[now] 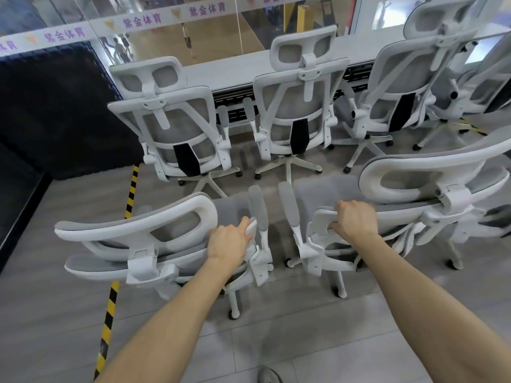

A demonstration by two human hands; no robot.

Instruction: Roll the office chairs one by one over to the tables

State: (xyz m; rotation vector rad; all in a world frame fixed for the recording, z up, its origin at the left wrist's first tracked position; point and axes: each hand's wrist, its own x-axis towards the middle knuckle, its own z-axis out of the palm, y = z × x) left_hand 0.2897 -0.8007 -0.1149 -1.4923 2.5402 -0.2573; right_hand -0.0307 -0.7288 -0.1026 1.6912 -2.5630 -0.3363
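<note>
Two white-framed grey mesh office chairs stand just in front of me, their backs toward me. My left hand (229,240) grips the right edge of the backrest of the left chair (132,233). My right hand (355,218) curls over the left top corner of the backrest of the right chair (431,183). Beyond them, three matching chairs (296,106) stand in a row, pushed up to a long white table (229,71) along a glass wall.
A fourth chair (492,76) stands at the far right by the table. A yellow-black striped tape line (110,305) runs down the grey tiled floor at the left. A dark padded block (55,111) fills the left side. My shoe tip (269,375) shows at the bottom.
</note>
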